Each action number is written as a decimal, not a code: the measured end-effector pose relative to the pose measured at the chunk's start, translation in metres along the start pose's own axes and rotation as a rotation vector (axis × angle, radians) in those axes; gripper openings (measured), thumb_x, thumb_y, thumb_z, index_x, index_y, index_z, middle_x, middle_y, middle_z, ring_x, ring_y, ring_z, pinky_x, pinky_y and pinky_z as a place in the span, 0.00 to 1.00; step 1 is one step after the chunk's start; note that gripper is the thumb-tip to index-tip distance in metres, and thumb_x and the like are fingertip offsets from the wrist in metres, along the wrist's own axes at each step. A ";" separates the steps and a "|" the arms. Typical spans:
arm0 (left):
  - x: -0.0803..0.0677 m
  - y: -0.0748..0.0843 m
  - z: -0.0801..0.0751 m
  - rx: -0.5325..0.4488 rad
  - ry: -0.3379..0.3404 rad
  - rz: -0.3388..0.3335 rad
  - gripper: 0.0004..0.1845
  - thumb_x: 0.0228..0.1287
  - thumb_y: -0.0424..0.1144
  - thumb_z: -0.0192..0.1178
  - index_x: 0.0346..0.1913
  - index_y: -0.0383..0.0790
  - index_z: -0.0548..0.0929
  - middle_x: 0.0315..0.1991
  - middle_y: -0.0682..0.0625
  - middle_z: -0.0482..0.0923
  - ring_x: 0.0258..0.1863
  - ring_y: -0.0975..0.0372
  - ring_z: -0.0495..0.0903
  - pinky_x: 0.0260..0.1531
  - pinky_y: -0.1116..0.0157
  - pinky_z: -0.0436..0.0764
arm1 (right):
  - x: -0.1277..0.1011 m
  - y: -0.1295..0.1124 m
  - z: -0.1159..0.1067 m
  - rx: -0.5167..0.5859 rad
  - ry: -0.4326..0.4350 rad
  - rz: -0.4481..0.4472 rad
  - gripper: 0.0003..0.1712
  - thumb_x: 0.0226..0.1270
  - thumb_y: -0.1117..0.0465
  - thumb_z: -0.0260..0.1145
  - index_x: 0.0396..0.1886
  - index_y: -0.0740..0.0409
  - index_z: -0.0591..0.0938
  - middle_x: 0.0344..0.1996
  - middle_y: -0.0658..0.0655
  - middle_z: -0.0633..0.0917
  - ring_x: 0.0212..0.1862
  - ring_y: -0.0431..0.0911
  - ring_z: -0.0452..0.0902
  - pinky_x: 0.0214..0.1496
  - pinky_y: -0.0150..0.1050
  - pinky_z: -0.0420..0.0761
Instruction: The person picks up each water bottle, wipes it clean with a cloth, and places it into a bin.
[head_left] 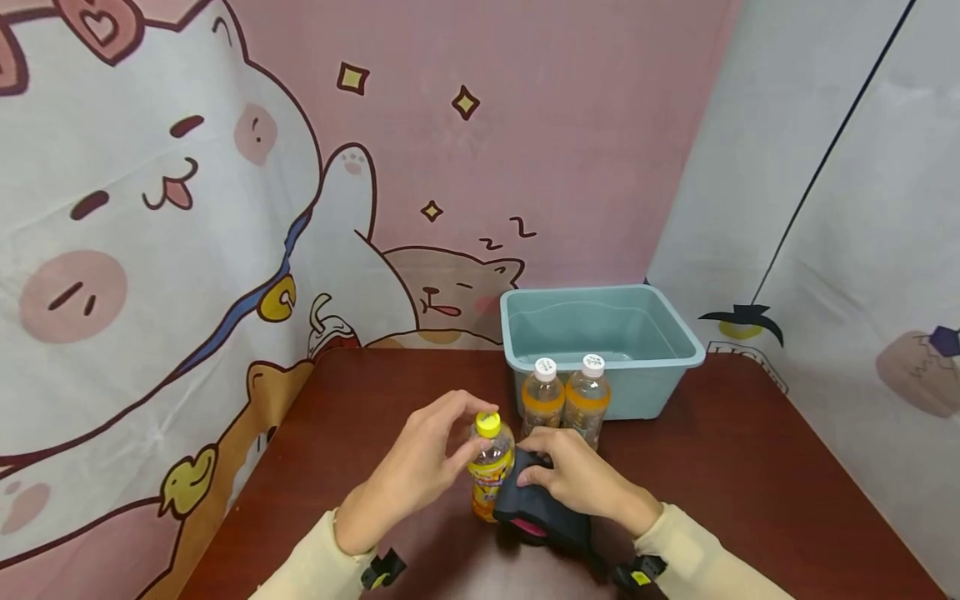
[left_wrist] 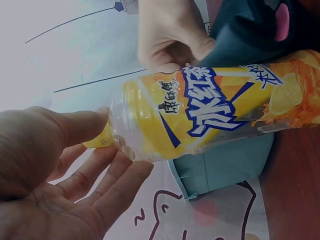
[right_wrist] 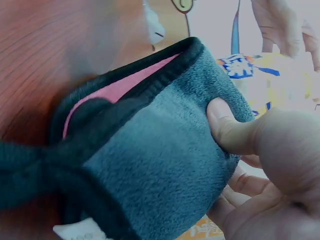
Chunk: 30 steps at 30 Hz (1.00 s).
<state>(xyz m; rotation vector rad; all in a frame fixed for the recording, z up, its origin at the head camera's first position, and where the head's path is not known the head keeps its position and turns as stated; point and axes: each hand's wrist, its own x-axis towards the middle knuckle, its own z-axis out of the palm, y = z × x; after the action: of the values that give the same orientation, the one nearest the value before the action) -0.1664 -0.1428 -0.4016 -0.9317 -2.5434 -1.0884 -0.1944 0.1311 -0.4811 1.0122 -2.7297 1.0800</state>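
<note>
right now a yellow-capped bottle [head_left: 491, 471] stands upright on the dark red table [head_left: 750, 467], near its front edge, between the two hands. the left hand [head_left: 420, 471] has its fingers curled about the yellow cap [head_left: 487, 423]; in the head view the fingertips pinch the cap from the side, so this grip is closed on the top of the bottle. from the left wrist view the same bottle [left_wrist: 210, 112] shows an orange and yellow label with blue letters, and the left hand [left_wrist: 55, 175] lies with thumb and fingers around its neck.

the right hand [head_left: 581, 479] holds a dark grey cloth [head_left: 536, 504] with a pink inner side against the lower body of the bottle. in the right wrist view the thumb presses into the cloth [right_wrist: 150, 150] and the fingers of the right hand [right_wrist: 270, 170] fold under it, so this grip is closed round the cloth, which touches the bottle's label.

just behind stand two more bottles [head_left: 564, 400] with white caps, side by side and touching or nearly so. right behind them sits a light blue tub [head_left: 660, 367], near the table's back edge. a cartoon cat curtain [head_left: 187, 208] hangs behind the table.
</note>
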 end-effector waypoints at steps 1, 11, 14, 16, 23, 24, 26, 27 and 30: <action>0.000 0.000 0.000 0.000 0.001 -0.001 0.26 0.70 0.30 0.83 0.66 0.47 0.86 0.61 0.52 0.91 0.50 0.58 0.88 0.53 0.62 0.94 | 0.000 -0.001 -0.001 0.007 0.006 0.002 0.16 0.75 0.58 0.85 0.59 0.55 0.96 0.51 0.47 0.96 0.54 0.40 0.92 0.54 0.37 0.93; 0.001 -0.001 0.000 -0.012 -0.003 -0.003 0.26 0.71 0.30 0.83 0.66 0.47 0.86 0.61 0.53 0.91 0.54 0.61 0.89 0.57 0.59 0.95 | 0.001 -0.009 -0.015 0.051 0.089 -0.011 0.16 0.74 0.58 0.86 0.58 0.49 0.96 0.45 0.40 0.93 0.44 0.33 0.82 0.45 0.31 0.86; 0.001 -0.001 0.001 -0.011 0.000 -0.005 0.26 0.70 0.30 0.83 0.66 0.48 0.86 0.61 0.53 0.91 0.55 0.63 0.89 0.59 0.58 0.96 | 0.001 -0.014 -0.021 0.056 0.106 -0.018 0.16 0.74 0.58 0.85 0.59 0.48 0.96 0.46 0.40 0.93 0.45 0.34 0.84 0.46 0.31 0.86; 0.001 -0.001 0.000 -0.012 0.005 -0.005 0.26 0.70 0.30 0.83 0.66 0.48 0.86 0.61 0.53 0.91 0.55 0.63 0.90 0.59 0.58 0.96 | 0.002 -0.017 -0.024 0.049 0.115 -0.029 0.17 0.75 0.59 0.85 0.60 0.49 0.96 0.46 0.40 0.92 0.46 0.34 0.84 0.46 0.31 0.87; -0.002 -0.003 0.000 -0.005 0.013 -0.008 0.26 0.69 0.31 0.84 0.65 0.49 0.86 0.61 0.54 0.91 0.61 0.62 0.92 0.67 0.53 0.94 | 0.007 -0.030 -0.034 0.021 0.144 -0.097 0.17 0.74 0.62 0.85 0.60 0.52 0.96 0.43 0.42 0.90 0.42 0.34 0.82 0.40 0.31 0.86; -0.002 -0.003 0.000 -0.006 0.013 -0.008 0.26 0.69 0.31 0.84 0.65 0.48 0.86 0.60 0.54 0.91 0.62 0.62 0.92 0.68 0.52 0.93 | 0.008 -0.032 -0.036 0.019 0.151 -0.106 0.17 0.74 0.62 0.85 0.60 0.52 0.96 0.43 0.42 0.90 0.41 0.34 0.82 0.40 0.31 0.86; -0.002 -0.002 0.000 -0.006 0.012 -0.008 0.26 0.69 0.31 0.84 0.65 0.48 0.86 0.60 0.54 0.91 0.63 0.61 0.92 0.70 0.50 0.92 | 0.010 -0.037 -0.039 0.017 0.168 -0.123 0.17 0.74 0.62 0.85 0.60 0.52 0.97 0.44 0.41 0.90 0.41 0.34 0.82 0.40 0.31 0.86; -0.003 -0.002 0.000 -0.007 0.010 -0.008 0.26 0.69 0.31 0.84 0.65 0.48 0.86 0.60 0.53 0.91 0.63 0.61 0.92 0.70 0.50 0.92 | 0.011 -0.039 -0.040 0.017 0.179 -0.130 0.17 0.73 0.62 0.86 0.60 0.52 0.97 0.44 0.41 0.90 0.41 0.34 0.82 0.40 0.31 0.87; -0.002 -0.001 0.000 -0.007 0.007 -0.006 0.26 0.70 0.31 0.84 0.65 0.48 0.86 0.60 0.53 0.91 0.62 0.61 0.92 0.69 0.51 0.93 | 0.014 -0.044 -0.043 0.021 0.203 -0.149 0.18 0.73 0.62 0.86 0.60 0.52 0.97 0.45 0.40 0.90 0.42 0.34 0.83 0.41 0.32 0.87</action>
<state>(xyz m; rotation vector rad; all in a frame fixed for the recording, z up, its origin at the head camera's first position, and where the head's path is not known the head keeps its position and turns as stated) -0.1652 -0.1446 -0.4027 -0.9205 -2.5401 -1.1006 -0.1879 0.1259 -0.4187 1.0278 -2.4484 1.1208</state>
